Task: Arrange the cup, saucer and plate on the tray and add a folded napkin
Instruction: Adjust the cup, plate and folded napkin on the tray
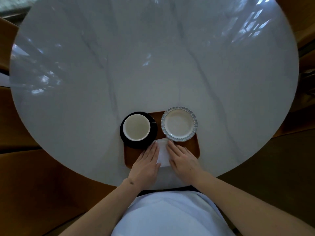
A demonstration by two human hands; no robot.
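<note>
Much of the brown tray (pixel 196 147) lies hidden: the black saucer (pixel 154 129) and the scalloped plate (pixel 179 123) cover its far corners, and both hands its near edge. The white cup (pixel 136 127) hides the saucer's middle. Only a strip of the folded napkin (pixel 163 155) shows between the left hand (pixel 146 165) and the right hand (pixel 183 160), whose palms lie flat over its sides. Both forearms run out of the picture's lower edge. The tabletop (pixel 153 57) is cut off at the top
</note>
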